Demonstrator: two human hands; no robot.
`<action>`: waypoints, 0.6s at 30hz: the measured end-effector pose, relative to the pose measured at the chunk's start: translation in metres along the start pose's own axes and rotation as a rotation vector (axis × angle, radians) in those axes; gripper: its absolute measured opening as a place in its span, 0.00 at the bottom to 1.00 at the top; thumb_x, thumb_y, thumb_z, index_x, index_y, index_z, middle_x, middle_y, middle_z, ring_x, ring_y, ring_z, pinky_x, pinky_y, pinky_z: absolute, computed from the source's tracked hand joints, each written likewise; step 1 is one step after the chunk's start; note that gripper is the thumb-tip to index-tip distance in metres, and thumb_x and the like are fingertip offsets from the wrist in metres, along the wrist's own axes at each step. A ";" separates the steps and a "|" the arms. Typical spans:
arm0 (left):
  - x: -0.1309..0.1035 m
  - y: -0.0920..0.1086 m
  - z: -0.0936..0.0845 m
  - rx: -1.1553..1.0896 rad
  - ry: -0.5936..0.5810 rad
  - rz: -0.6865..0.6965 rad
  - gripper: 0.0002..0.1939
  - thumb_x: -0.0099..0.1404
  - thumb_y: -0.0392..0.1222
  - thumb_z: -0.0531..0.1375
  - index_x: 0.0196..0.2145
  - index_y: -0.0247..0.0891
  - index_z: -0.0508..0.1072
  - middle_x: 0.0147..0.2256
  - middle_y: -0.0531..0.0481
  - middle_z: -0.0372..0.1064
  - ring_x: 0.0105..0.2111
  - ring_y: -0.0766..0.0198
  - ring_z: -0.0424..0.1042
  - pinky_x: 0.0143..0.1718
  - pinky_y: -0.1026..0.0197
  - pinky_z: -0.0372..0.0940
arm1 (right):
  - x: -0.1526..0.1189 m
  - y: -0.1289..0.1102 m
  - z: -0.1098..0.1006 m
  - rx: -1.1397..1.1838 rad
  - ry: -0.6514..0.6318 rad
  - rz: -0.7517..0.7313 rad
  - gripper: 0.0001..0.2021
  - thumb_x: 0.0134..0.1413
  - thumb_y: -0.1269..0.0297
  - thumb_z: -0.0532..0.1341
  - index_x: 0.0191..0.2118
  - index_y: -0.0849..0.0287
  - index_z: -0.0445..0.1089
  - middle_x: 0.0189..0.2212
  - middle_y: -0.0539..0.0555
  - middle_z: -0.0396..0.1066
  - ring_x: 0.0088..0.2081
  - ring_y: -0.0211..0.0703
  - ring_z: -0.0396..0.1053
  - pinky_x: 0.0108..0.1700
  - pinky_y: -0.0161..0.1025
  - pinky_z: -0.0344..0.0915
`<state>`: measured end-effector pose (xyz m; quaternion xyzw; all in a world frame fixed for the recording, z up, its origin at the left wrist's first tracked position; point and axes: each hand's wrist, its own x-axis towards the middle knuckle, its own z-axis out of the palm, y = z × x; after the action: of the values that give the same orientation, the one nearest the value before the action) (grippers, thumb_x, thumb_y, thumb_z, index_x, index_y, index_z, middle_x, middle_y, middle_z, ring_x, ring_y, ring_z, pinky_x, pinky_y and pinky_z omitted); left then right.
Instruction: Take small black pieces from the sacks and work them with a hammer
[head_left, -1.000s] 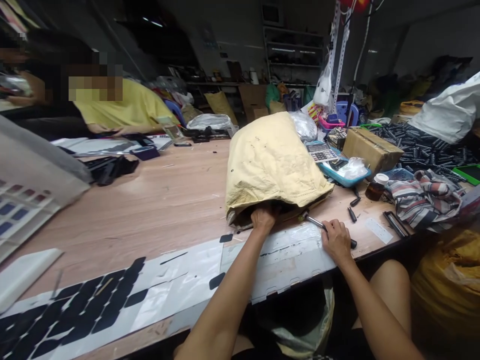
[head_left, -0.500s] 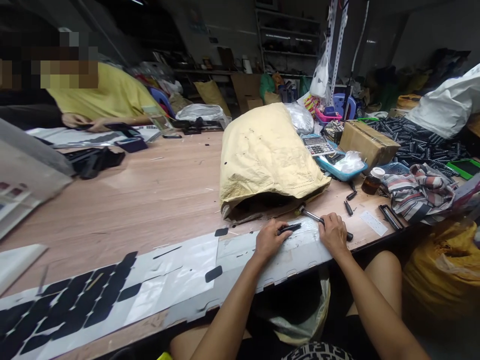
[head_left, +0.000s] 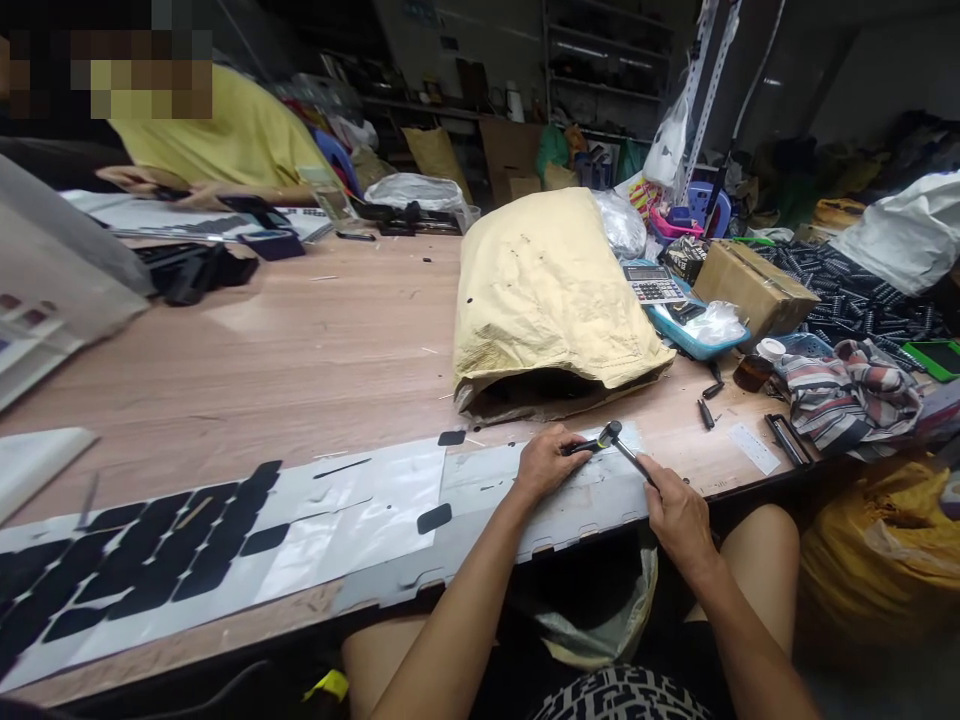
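Observation:
My left hand (head_left: 546, 462) is closed on a small black part (head_left: 576, 447) near the front edge, over the grey cardboard (head_left: 487, 510). A small hammer (head_left: 627, 450) is in my right hand (head_left: 679, 515), fingers wrapped round its handle. The hammer's head is over the far end of the black part; whether they touch I cannot tell. Behind both hands lies a big yellow sack (head_left: 544, 290), its dark open mouth facing me. To the left, black rounded pieces (head_left: 210, 540) lie in rows on a white sheet (head_left: 360, 500).
A person in a yellow shirt (head_left: 247, 130) sits at the far left. At the right are a blue basket (head_left: 705, 345), a cardboard box (head_left: 754, 290), a brown jar (head_left: 752, 370), striped cloth (head_left: 847, 395) and many black coiled parts (head_left: 870, 310). A yellow bag (head_left: 877, 560) stands below.
The hammer has been raised off the surface, and its head has come over the black part. My right hand has turned and sits lower. The whole view has shifted slightly.

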<state>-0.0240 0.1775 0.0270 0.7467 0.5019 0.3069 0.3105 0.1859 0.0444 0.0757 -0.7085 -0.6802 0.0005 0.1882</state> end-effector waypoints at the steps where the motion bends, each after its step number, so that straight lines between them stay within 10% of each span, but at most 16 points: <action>1: 0.000 0.000 0.000 0.002 0.004 -0.002 0.10 0.60 0.44 0.68 0.40 0.43 0.83 0.34 0.52 0.71 0.36 0.63 0.71 0.39 0.61 0.62 | -0.001 -0.003 0.001 0.000 0.004 -0.010 0.25 0.63 0.72 0.54 0.64 0.47 0.66 0.44 0.51 0.77 0.41 0.41 0.74 0.41 0.34 0.65; 18: 0.001 0.011 -0.006 0.029 -0.025 -0.042 0.06 0.60 0.44 0.67 0.36 0.46 0.83 0.31 0.53 0.68 0.35 0.62 0.69 0.35 0.62 0.57 | 0.006 -0.027 0.011 -0.098 0.035 -0.073 0.24 0.65 0.72 0.52 0.63 0.47 0.68 0.37 0.51 0.76 0.35 0.39 0.72 0.37 0.33 0.60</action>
<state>-0.0224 0.1764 0.0397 0.7442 0.5181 0.2836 0.3121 0.1575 0.0533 0.0744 -0.6915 -0.7013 -0.0521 0.1650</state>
